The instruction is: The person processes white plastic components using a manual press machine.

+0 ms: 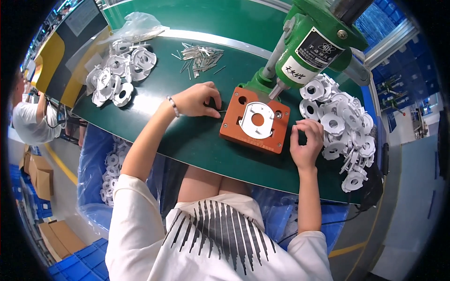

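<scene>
The step in hand looks like loading a white ring part, which lies flat on the orange block under a green press; the next move calls for careful aim. The left hand narrowly pinches what seems a thin pin; whether the curled right hand holds anything, I cannot tell. Loose pins lie on the green table; cardboard boxes stand on the floor.
</scene>
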`<act>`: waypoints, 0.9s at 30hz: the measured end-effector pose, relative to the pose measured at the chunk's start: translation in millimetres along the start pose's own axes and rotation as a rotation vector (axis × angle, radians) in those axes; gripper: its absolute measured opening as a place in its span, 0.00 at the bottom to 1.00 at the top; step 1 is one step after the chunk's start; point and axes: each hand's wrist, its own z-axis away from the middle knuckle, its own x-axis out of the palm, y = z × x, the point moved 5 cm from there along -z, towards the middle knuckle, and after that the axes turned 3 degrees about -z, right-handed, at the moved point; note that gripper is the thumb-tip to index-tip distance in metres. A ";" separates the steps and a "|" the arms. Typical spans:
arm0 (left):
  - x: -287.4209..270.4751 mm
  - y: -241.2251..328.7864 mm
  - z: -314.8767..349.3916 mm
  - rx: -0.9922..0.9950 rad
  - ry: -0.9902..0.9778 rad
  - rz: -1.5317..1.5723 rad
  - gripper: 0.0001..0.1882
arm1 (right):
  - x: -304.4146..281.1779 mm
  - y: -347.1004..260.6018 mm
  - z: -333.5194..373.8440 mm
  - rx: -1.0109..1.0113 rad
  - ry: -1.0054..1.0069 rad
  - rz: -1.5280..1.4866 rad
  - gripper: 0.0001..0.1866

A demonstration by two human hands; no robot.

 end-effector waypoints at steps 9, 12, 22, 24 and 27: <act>-7.4 0.4 -3.7 -0.118 0.057 -0.171 0.07 | -2.9 2.2 1.3 0.031 0.017 -0.058 0.07; -10.3 -0.7 -1.6 -0.166 0.091 -0.081 0.11 | -2.3 2.0 1.9 0.032 0.016 -0.058 0.07; -6.4 -2.9 -6.8 -0.053 0.095 -0.237 0.06 | -3.2 2.9 2.6 0.031 0.017 -0.057 0.07; -24.4 6.0 -3.6 -0.038 0.232 -0.106 0.07 | -3.1 1.8 2.2 0.029 0.024 -0.061 0.07; -42.9 24.1 -4.0 -0.006 0.345 0.083 0.07 | -2.2 -0.1 1.4 0.027 0.027 -0.075 0.07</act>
